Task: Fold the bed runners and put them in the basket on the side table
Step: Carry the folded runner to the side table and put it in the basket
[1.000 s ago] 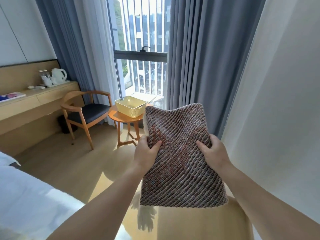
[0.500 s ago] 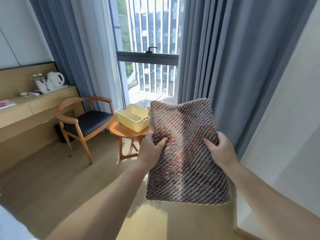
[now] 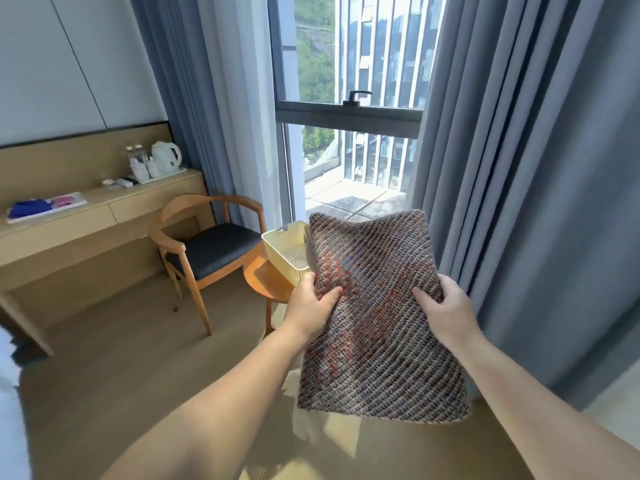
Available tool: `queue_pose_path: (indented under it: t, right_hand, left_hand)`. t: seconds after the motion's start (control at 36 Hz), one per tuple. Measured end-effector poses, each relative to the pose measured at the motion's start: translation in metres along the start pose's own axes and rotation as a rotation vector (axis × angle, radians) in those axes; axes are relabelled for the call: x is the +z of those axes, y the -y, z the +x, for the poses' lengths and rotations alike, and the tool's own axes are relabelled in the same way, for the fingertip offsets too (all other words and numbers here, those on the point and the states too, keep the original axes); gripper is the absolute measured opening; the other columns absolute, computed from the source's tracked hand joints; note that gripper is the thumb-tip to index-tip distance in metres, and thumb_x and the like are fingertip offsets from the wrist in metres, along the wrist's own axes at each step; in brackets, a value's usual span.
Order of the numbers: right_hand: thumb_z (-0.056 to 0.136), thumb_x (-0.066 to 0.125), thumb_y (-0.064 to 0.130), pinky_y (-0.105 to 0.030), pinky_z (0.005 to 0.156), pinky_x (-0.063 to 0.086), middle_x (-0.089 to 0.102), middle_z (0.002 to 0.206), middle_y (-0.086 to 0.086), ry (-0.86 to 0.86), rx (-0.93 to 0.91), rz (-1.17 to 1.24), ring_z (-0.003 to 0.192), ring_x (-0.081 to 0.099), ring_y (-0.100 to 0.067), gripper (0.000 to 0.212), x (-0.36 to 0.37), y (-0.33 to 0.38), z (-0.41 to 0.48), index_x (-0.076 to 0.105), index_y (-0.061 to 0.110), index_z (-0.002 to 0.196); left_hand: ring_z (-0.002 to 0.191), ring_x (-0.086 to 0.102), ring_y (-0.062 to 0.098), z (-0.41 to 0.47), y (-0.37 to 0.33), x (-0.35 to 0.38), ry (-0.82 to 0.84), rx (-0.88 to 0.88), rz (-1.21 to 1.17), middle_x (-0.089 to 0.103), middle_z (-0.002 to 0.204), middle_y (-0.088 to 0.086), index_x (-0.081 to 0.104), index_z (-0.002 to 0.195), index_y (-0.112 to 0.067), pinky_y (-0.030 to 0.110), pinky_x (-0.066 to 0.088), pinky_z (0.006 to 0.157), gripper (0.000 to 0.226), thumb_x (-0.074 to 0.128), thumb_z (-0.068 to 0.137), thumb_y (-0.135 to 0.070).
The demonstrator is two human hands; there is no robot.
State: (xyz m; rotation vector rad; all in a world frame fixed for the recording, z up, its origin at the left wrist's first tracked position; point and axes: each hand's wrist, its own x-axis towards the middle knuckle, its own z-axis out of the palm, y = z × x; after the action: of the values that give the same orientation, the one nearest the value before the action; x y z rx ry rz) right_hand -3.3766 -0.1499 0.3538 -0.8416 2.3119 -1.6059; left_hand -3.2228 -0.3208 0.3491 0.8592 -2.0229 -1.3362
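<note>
A folded bed runner (image 3: 377, 313), woven in brown, grey and orange, is held out flat in front of me. My left hand (image 3: 311, 304) grips its left edge and my right hand (image 3: 443, 301) grips its right edge. Beyond the runner's far left corner stands a pale yellow perforated basket (image 3: 284, 249) on a small round wooden side table (image 3: 268, 284). The runner hides the right part of the basket and of the table.
A wooden armchair (image 3: 207, 247) with a dark seat stands left of the side table. A long wooden desk (image 3: 97, 213) with a kettle (image 3: 166, 157) and bottles runs along the left wall. Grey curtains (image 3: 519, 168) flank the window. A white bed edge (image 3: 10, 410) shows at far left.
I have come closer to the side table and basket, which now appear larger and partly behind the runner. The bed has slid out of view to the left. Both hands keep their grip.
</note>
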Motion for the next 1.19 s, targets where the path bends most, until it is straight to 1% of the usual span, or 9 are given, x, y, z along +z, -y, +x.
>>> queue_pose_path:
  t: [0.06,0.14,0.28,0.53,0.69,0.81,0.89,0.97,1.19]
  right_hand:
    - [0.094,0.06,0.027,-0.023,0.075,0.049,0.064,0.099,0.012,0.038,0.004,0.007,0.088,0.062,-0.005,0.024,-0.005,-0.005,0.033,0.056,0.023,0.118]
    - [0.094,0.06,0.029,-0.033,0.084,0.053,0.067,0.106,0.007,0.073,-0.009,-0.028,0.096,0.064,-0.013,0.028,-0.012,-0.011,0.082,0.057,0.022,0.12]
    - [0.095,0.058,0.029,-0.025,0.079,0.044,0.063,0.103,0.011,0.141,-0.016,-0.054,0.094,0.059,-0.01,0.025,-0.008,-0.02,0.143,0.057,0.024,0.12]
    - [0.094,0.058,0.023,-0.025,0.084,0.041,0.061,0.106,0.005,0.171,-0.001,-0.087,0.098,0.057,-0.015,0.03,0.028,-0.037,0.243,0.058,0.017,0.124]
    - [0.092,0.061,0.024,-0.026,0.076,0.04,0.063,0.097,0.004,0.163,-0.056,-0.172,0.092,0.059,-0.015,0.023,0.07,-0.038,0.336,0.061,0.016,0.114]
    - [0.092,0.06,0.017,-0.014,0.062,0.036,0.062,0.091,0.005,0.146,-0.067,-0.161,0.084,0.056,-0.012,0.013,0.107,-0.026,0.402,0.059,0.021,0.105]
    - [0.091,0.062,0.02,-0.022,0.072,0.037,0.062,0.093,0.004,0.138,-0.051,-0.173,0.088,0.058,-0.015,0.022,0.137,-0.018,0.452,0.061,0.019,0.113]
    - [0.091,0.063,0.02,-0.023,0.072,0.034,0.062,0.094,0.004,0.116,-0.041,-0.168,0.087,0.056,-0.015,0.026,0.165,-0.011,0.497,0.06,0.018,0.117]
    - [0.09,0.064,0.014,-0.023,0.073,0.039,0.066,0.097,-0.004,0.176,-0.046,-0.117,0.089,0.061,-0.02,0.023,0.232,-0.015,0.603,0.062,0.011,0.112]
  left_hand:
    - [0.099,0.061,0.014,0.023,-0.005,0.013,-0.004,-0.015,0.014,0.063,0.107,-0.002,0.047,0.11,-0.019,0.036,0.049,0.091,0.032,0.068,0.087,-0.024]
    - [0.105,0.058,0.018,0.057,-0.01,0.029,-0.041,-0.022,0.038,0.059,0.11,0.0,0.047,0.119,-0.011,0.029,0.044,0.089,0.04,0.067,0.088,-0.026]
    - [0.101,0.054,0.014,0.101,-0.012,0.049,-0.035,-0.091,0.033,0.056,0.113,-0.001,0.042,0.126,-0.011,0.026,0.043,0.085,0.044,0.063,0.091,-0.026]
    - [0.101,0.056,0.014,0.201,0.013,0.061,-0.045,-0.115,0.073,0.058,0.113,-0.001,0.045,0.119,-0.014,0.028,0.045,0.085,0.038,0.064,0.089,-0.028]
    - [0.107,0.059,0.016,0.302,0.035,0.051,-0.047,-0.121,0.056,0.061,0.118,-0.001,0.048,0.124,-0.016,0.037,0.049,0.093,0.044,0.065,0.087,-0.034]
    - [0.107,0.06,0.016,0.38,0.051,0.037,-0.059,-0.12,0.042,0.062,0.119,0.0,0.047,0.124,-0.017,0.043,0.049,0.096,0.047,0.066,0.086,-0.036]
    - [0.104,0.061,0.017,0.434,0.059,0.025,-0.076,-0.112,0.044,0.063,0.114,0.001,0.05,0.116,-0.017,0.044,0.049,0.095,0.038,0.066,0.086,-0.031]
    - [0.105,0.06,0.018,0.483,0.063,0.011,-0.058,-0.105,0.043,0.062,0.112,0.0,0.047,0.111,-0.02,0.039,0.049,0.094,0.03,0.065,0.088,-0.027]
    - [0.101,0.056,0.014,0.583,0.084,-0.012,-0.122,-0.131,0.071,0.056,0.111,-0.002,0.047,0.121,-0.012,0.029,0.045,0.085,0.038,0.063,0.09,-0.026]
